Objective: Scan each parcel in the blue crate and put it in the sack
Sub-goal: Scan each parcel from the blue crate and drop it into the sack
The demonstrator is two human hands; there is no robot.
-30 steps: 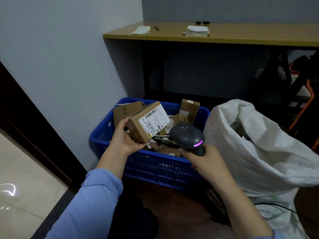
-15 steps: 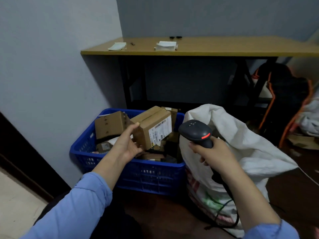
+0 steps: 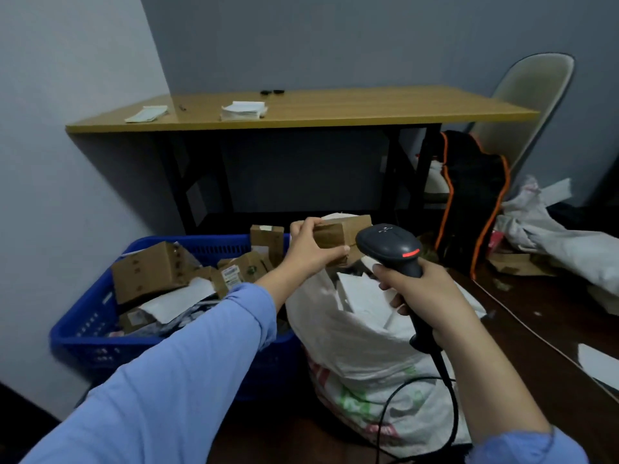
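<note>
Parcel [image 3: 341,231] of brown cardboard hangs over the open mouth of the white sack [image 3: 361,356], pinched at its near end by the left hand [image 3: 310,251], with the fingers over the top edge and the thumb underneath. The right hand [image 3: 423,291] is wrapped tight round the handle of a dark scanner [image 3: 390,246]. The scanner's head sits just right of the parcel and shows a red light strip, and its black cable [image 3: 449,396] trails down across the sack. The blue crate [image 3: 90,333] stands against the sack's left side, with more cardboard boxes [image 3: 150,272] and white wrapping lying jumbled inside. Behind them, a wooden counter [image 3: 335,112] carries two small stacks of paper.
</note>
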